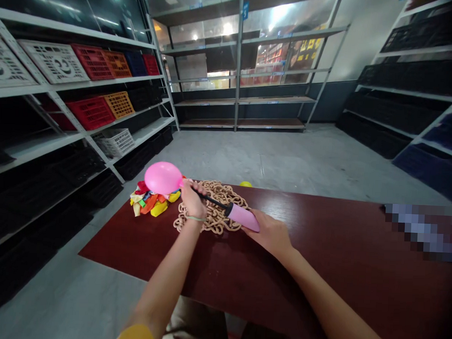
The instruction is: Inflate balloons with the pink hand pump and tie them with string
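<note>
A partly inflated pink balloon (pixel 162 177) points left, its neck in the closed fingers of my left hand (pixel 193 200). My right hand (pixel 273 232) is wrapped round the pink barrel of a hand balloon pump (pixel 244 217). A black rod runs from that barrel to my left hand, whose fingers hide the far end and the nozzle. Beneath the pump lies a heap of tan chain-like links (pixel 219 224). Several limp balloons (pixel 155 205) in red, yellow, orange and other colours are piled below the inflated one.
The dark red table (pixel 251 275) stretches to the right, where a blurred patch (pixel 421 230) covers something. Something round and yellow (pixel 245 183) shows behind its far edge. Shelves with crates (pixel 89 112) stand left; a metal rack (pixel 238 65) is at the back, with dark bins (pixel 402 77) right.
</note>
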Demonstrator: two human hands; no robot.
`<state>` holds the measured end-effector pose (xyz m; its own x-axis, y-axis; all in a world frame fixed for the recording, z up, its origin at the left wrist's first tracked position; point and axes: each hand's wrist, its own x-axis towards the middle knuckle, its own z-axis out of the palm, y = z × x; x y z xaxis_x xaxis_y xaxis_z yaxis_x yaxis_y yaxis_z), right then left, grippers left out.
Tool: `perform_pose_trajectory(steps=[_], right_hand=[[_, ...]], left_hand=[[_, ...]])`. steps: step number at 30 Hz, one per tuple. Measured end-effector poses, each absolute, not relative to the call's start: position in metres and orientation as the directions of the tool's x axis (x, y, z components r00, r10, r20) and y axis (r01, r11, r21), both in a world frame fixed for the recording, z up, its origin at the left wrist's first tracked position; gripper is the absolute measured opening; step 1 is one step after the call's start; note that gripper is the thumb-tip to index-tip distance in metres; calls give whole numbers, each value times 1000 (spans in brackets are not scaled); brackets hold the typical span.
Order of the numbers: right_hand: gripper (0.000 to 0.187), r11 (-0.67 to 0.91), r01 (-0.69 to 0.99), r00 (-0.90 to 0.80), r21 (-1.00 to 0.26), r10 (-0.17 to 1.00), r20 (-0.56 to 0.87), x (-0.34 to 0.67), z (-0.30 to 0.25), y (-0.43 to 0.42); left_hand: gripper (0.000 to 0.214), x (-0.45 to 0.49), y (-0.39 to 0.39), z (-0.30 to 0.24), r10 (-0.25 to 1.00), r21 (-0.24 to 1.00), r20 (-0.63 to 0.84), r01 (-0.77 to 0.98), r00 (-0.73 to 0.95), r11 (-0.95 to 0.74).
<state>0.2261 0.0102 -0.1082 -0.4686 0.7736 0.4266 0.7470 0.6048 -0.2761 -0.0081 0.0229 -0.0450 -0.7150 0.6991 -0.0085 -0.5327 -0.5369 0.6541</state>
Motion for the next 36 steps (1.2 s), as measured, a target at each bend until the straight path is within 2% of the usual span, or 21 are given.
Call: perform_pose_trajectory(steps=[4, 7, 13, 16, 20, 25, 27, 31, 36], right_hand=[[45, 589, 755, -465, -288, 790, 400, 221, -104, 2], [48, 656, 719, -537, -232, 735, 413, 222, -103, 6], [51, 750, 661, -667, 13, 579, 468, 254, -107, 36], [51, 725, 685, -663, 72, 580, 474, 266, -109, 44], [51, 709, 705, -637, 15, 624, 453, 249, -108, 31], [51, 661, 723, -543, -202, 724, 426, 216, -100, 0], [50, 658, 710, -542, -252, 738, 402, 215, -98, -2], [52, 713, 677, -611, -182, 682, 402, 234, -102, 15], [50, 726, 687, -651, 3, 614, 446, 266, -110, 43]], left_hand=[[25, 41, 15, -64, 750, 669, 58, -532, -659, -520], [26, 41, 12, -69, 767, 683, 48, -539, -640, -493], [19, -18, 6, -58, 636, 631, -22, -504, -772, -590], [19, -38, 3, -53, 557, 599, -48, -470, -829, -648], [20, -28, 2, -54, 543, 594, -39, -457, -839, -662], [25, 25, 2, -60, 711, 673, 18, -517, -703, -528], [26, 36, 2, -61, 739, 688, 40, -518, -672, -508], [25, 22, 3, -58, 723, 674, 60, -506, -688, -538], [20, -22, 3, -54, 592, 635, 8, -454, -806, -626]])
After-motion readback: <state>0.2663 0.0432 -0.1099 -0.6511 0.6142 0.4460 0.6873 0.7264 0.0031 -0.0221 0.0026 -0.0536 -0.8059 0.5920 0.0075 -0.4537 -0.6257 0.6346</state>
